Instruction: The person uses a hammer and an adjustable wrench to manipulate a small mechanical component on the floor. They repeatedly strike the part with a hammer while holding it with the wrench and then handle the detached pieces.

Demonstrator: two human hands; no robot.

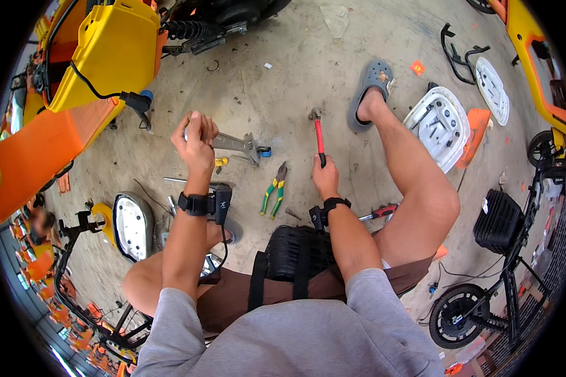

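My left hand [197, 143] is closed around the handle of a large silver adjustable wrench [229, 143]. The wrench's jaw end points right and lies close to a small blue part [265, 152] on the concrete floor; whether it grips that part I cannot tell. A hammer [319, 133] with a red and black handle is in my closed right hand [325, 177], its metal head pointing away from me. Between my hands lie pliers [275, 190] with green and yellow handles. A small yellow piece [221, 161] rests just below the wrench.
White plastic seat shells [438, 122] holding small parts lie at the right, another [132, 229] at the left. A red-handled tool [380, 212] is beside my right leg. A yellow and orange vehicle body [110, 53] stands at far left; a wheeled black frame [459, 314] is at lower right.
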